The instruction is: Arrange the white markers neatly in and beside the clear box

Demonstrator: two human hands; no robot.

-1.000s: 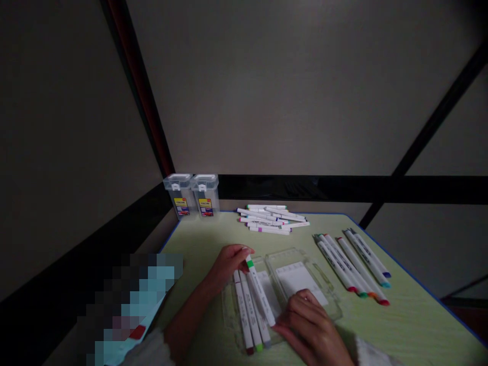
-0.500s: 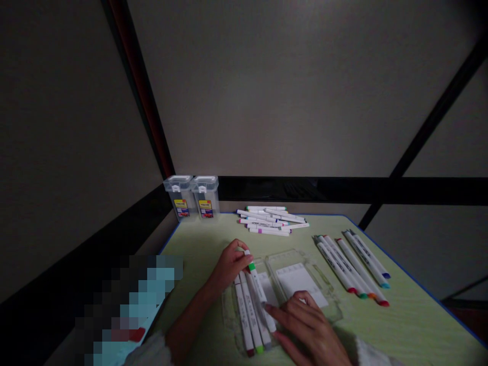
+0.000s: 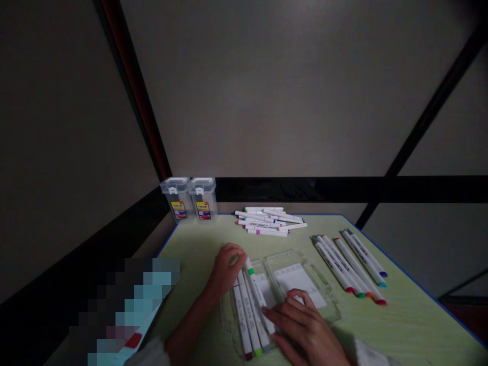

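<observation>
A white marker with a green band (image 3: 256, 284) slants over an open clear plastic case (image 3: 227, 325). My left hand (image 3: 227, 269) has its thumb and fingertips closed at the marker's far end. At the near end, my right hand (image 3: 305, 325) grips the same marker with index finger and thumb, its other fingers curled. Left of this marker, several white markers (image 3: 244, 320) lie side by side in the case, showing dark red, green and grey ends. The case's other half (image 3: 299, 282) lies to the right with a white paper in it.
A loose pile of white markers (image 3: 267, 221) lies at the table's back. More markers (image 3: 351, 264) are laid out on the right. Two lidded clear boxes (image 3: 202, 201) stand at the back left corner, near the wall. A pixelated patch (image 3: 141, 300) covers the left side.
The marker's far end has lowered slightly towards the row in the case. My left fingers have shifted back from the green band to the tip. My right hand stays nearly in place.
</observation>
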